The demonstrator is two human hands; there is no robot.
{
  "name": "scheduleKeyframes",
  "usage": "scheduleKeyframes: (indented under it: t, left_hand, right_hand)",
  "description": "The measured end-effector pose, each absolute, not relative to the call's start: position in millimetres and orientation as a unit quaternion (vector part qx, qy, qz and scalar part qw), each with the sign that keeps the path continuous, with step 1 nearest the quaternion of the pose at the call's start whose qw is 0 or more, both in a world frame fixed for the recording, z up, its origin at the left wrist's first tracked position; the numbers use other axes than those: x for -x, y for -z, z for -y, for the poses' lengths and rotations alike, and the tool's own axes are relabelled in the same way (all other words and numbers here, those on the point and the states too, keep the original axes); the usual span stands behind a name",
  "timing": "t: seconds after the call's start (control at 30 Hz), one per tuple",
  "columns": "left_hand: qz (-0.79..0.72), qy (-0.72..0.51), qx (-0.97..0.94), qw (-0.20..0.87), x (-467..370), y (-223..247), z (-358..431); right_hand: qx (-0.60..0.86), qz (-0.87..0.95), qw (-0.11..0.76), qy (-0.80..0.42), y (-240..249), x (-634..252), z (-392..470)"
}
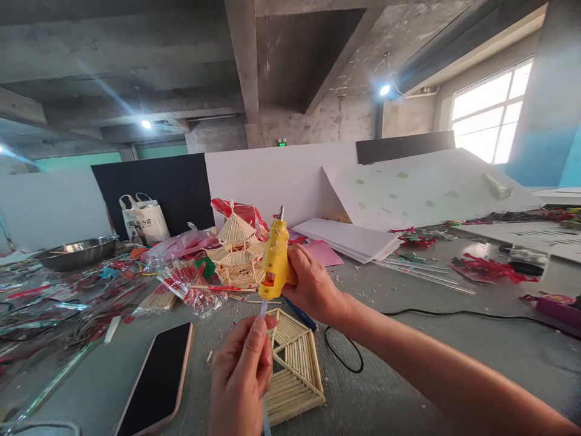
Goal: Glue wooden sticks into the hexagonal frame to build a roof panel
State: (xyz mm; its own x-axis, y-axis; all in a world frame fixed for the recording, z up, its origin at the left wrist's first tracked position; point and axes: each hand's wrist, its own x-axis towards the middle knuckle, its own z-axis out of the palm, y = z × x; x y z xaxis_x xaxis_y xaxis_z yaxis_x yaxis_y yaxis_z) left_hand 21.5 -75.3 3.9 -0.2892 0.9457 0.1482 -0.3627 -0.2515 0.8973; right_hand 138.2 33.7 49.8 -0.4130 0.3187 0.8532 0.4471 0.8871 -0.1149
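The right hand (311, 284) is wrapped around the body of a yellow glue gun (275, 263), nozzle pointing up, held above the middle of the table (408, 339). The left hand (240, 375) pinches a clear glue stick (264, 309) at the gun's rear end, thumb and fingers closed on it; the stick's lower end shows below that hand.

The gun looks light and rigid — a plastic shell that takes a firm grip at the handle, well away from the metal tip, which may be hot. The stick is thin, smooth and probably a little slippery, so a pinch close to the gun should keep it from bending.

Directly beneath the hands lies a flat panel of bamboo sticks (293, 369), glued into triangles; it seems light and brittle, best lifted by its edges. Behind the gun stands a small stick pagoda (236, 251), also fragile. A phone (157, 381) lies face up toward the near left edge, just beside the panel. The black cord (436, 315) runs off to the right edge — it could snag the forearm. Packets of sticks in cellophane (181, 287) and red scraps crowd the left side, with a metal bowl (75, 251) at the far left; white boards (349, 239) are stacked farther back.
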Motion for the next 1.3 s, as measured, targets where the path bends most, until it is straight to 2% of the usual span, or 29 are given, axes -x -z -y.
scheduleKeyframes:
  t: [0.2, 0.67, 1.1, 1.17, 1.3]
  left_hand:
    - [-0.39, -0.709, -0.371, 0.456, -18, -2, 73]
    - [-0.417, -0.71, -0.382, 0.419, -24, -8, 72]
    - [-0.368, -0.691, -0.376, 0.495, -20, -15, 66]
    - [-0.375, -0.691, -0.4, 0.471, -20, -16, 64]
    - [-0.431, -0.685, -0.466, 0.358, -24, -18, 62]
  right_hand:
    - [0.232, 0.841, 0.484, 0.07, -37, -131, -28]
    - [0.263, 0.827, 0.497, -0.026, -34, -124, -30]
    - [0.25, 0.832, 0.491, 0.07, -33, -129, -37]
    - [0.257, 0.827, 0.495, 0.077, -34, -129, -38]
    - [0.267, 0.829, 0.484, 0.088, -38, -132, -40]
